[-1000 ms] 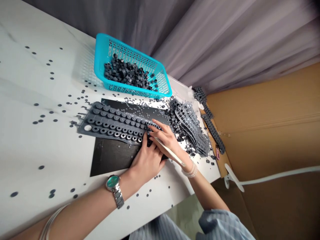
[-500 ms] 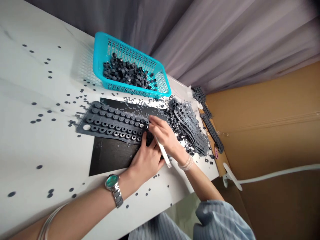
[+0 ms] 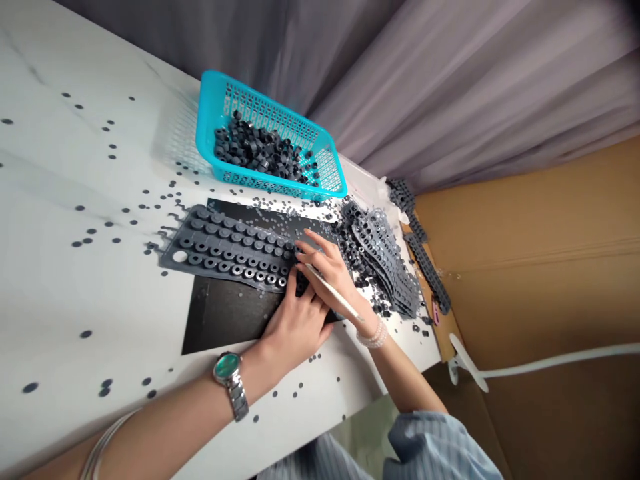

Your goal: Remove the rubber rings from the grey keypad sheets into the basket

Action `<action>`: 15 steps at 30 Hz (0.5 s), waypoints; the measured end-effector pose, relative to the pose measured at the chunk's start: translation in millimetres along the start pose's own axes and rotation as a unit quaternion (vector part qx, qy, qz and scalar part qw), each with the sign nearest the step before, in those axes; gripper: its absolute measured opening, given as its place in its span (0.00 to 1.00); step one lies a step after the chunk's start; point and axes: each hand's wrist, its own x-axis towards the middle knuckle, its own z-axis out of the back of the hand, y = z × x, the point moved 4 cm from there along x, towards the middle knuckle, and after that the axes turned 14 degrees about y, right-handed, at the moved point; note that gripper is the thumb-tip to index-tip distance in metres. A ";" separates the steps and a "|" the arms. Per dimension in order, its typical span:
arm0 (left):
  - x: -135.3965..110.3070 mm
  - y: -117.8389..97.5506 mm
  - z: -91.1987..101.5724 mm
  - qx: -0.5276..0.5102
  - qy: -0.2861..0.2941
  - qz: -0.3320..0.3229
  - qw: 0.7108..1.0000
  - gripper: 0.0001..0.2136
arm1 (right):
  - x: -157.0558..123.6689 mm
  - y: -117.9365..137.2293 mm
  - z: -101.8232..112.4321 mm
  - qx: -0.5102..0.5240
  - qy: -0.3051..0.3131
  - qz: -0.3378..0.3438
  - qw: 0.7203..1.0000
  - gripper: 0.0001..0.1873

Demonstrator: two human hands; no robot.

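Two hands, one turquoise perforated basket (image 3: 206,123), one white pen-like tool (image 3: 334,293) and one black mat (image 3: 225,317) are in view, the mat on a white tabletop (image 3: 45,280). One moulded rubber sheet (image 3: 235,245) lies across the mat at the centre of the frame; several more form a fanned stack (image 3: 387,260) right of centre. The short cylindrical pieces (image 3: 260,152) heaped in the basket, upper centre, are too many to count, as are the small dark discs (image 3: 86,334) strewn over the left and middle of the frame.

The sheet under the hands is dark grey, with four lengthwise rows of round raised studs. In the two upper rows the studs look capped over; in the two lower rows most show open centres. One larger round hole pierces the sheet near its left end, and thin hooked tabs stick out beyond that edge. The hands cover its right end.

The left hand (image 3: 295,323) lies spread, its fingertips on the sheet's right part, grasping nothing. The right hand (image 3: 333,270) is partly curled around the tool, whose pale shaft slants back toward the wrist; the tip is hidden among the fingers, so its contact with a stud cannot be told.
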 end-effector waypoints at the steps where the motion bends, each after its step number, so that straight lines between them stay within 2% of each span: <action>1: 0.1 0.0 -0.1 -0.002 0.001 0.001 1.000 0.25 | 0.0 1.8 -0.1 0.000 0.004 0.002 1.000 0.10; 15: -1.0 0.6 -0.4 -0.011 -0.019 -0.006 1.000 0.24 | 9.8 -2.0 -3.8 -0.042 0.041 0.025 0.998 0.11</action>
